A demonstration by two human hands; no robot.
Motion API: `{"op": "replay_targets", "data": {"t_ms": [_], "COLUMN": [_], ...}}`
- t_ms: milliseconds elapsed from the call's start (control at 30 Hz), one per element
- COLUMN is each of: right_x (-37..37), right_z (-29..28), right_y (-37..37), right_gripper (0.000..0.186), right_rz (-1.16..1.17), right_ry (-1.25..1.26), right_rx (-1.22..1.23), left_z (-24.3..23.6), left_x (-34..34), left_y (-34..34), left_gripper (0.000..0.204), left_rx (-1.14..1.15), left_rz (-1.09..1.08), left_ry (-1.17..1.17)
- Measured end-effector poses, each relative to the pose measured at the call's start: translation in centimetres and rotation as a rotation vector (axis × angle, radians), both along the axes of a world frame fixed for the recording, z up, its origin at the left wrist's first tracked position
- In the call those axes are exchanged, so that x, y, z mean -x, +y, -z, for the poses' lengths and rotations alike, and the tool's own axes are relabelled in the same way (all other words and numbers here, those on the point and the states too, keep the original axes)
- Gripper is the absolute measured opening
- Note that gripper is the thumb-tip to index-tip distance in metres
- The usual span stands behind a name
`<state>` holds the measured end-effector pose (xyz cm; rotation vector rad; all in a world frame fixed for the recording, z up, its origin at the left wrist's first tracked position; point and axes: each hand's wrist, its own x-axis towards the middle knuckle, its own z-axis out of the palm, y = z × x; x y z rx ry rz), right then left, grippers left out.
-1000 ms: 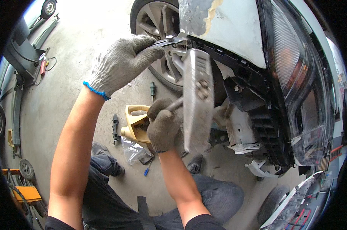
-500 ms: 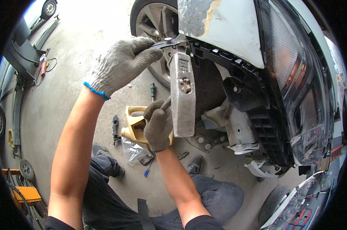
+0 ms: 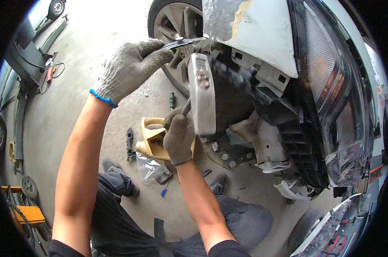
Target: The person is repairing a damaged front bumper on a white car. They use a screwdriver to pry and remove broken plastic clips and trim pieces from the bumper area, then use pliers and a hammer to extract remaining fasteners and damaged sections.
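Observation:
In my gloved left hand (image 3: 131, 70) are dark pliers (image 3: 179, 44), closed round by thumb and fingers. Their tip reaches to the lower corner of the pale fender (image 3: 256, 32), where the paint is worn to dented grey metal and filler. My gloved right hand (image 3: 179, 135) grips the thin handle of a hammer (image 3: 202, 94). The big blocky metal head stands upright just below the fender corner, apart from it. Behind it a black plastic bracket (image 3: 236, 75) is smeared by motion, beneath the fender's bared edge.
A car wheel (image 3: 176, 25) stands behind my left hand, and the headlight (image 3: 322, 64) is at the right. On the floor lie a yellow jug (image 3: 153, 143), a green-handled screwdriver (image 3: 172, 100), a clear plastic bag (image 3: 149, 169) and a black plastic part (image 3: 129, 143).
The black bracket has come away from the fender edge and dropped, baring the metal flange. The hammer head has moved up slightly and tilted. My left hand and pliers have shifted slightly left.

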<state>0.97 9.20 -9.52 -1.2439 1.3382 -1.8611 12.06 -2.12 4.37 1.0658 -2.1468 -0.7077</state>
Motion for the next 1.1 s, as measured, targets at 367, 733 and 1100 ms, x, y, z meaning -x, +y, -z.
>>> {"op": "replay_targets", "data": {"t_ms": [367, 733, 1100], "right_x": [-3.9, -7.2, -1.3], "right_z": [4.3, 25.7, 25.7], "right_y": [3.6, 23.6, 14.7], "right_gripper": [0.035, 0.033, 0.040], "right_rz": [-0.136, -0.495, -0.096], "right_ry": [0.306, 0.853, 1.108], "right_rx": [-0.021, -0.800, -0.731], "left_z": [1.1, 2.2, 6.6], "left_x": [-6.2, -12.5, -19.6], "left_y": [-1.8, -1.8, -3.5], "left_gripper": [0.056, 0.026, 0.021], "left_rx": [-0.263, -0.592, -0.682], "left_rz": [-0.029, -0.184, -0.333], "left_ry": [-0.068, -0.440, -0.698]}}
